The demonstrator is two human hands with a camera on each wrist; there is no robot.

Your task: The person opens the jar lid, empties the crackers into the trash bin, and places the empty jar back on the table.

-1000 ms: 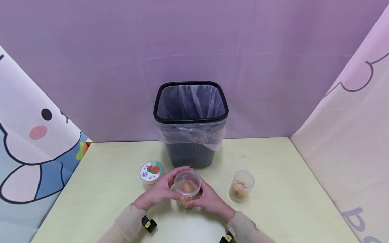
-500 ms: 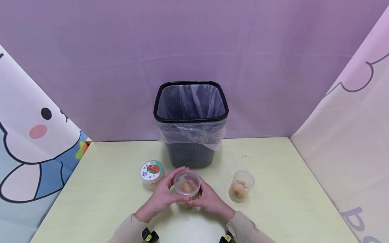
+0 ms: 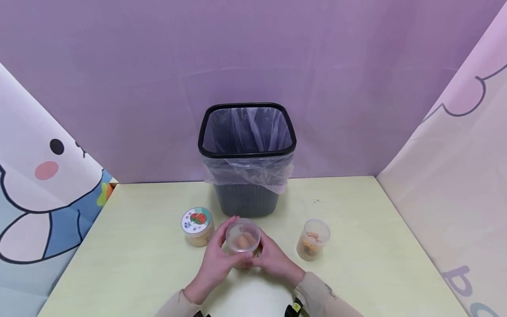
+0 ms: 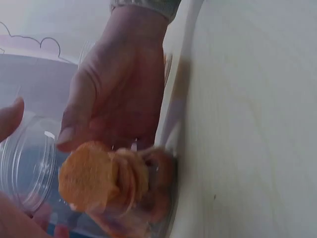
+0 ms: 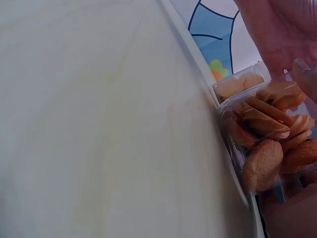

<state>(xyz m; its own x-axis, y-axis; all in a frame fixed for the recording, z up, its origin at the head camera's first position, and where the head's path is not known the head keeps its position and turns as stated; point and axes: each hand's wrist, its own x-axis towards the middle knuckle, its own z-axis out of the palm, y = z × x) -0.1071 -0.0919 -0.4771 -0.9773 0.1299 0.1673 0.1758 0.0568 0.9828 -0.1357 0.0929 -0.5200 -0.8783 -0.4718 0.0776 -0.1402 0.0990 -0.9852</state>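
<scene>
A clear plastic jar of biscuits [image 3: 243, 242] is at the front middle, between both hands. My left hand [image 3: 215, 262] grips its left side, with the thumb across the near side. From the right, my right hand [image 3: 275, 259] holds it low, its thumb close to the left one. Orange-brown biscuits [image 4: 89, 178] show through the wall in the left wrist view, below the ridged clear neck [image 4: 37, 161]. In the right wrist view several oval biscuits [image 5: 265, 161] lie in the jar's lower part. The palms hide much of its sides.
A jar with a tomato-printed lid [image 3: 196, 221] stands to the left. Another clear jar with biscuits [image 3: 313, 241] stands to the right. Behind is a dark bin [image 3: 247, 200] with a clear liner, on the pale table [image 3: 356, 220]. A purple cloth [image 3: 336, 88] hangs at the back.
My left wrist and forearm have swung rightward, and the left thumb has slid right along the jar's near side. The right hand keeps its hold; the jar stays nearly in place.
</scene>
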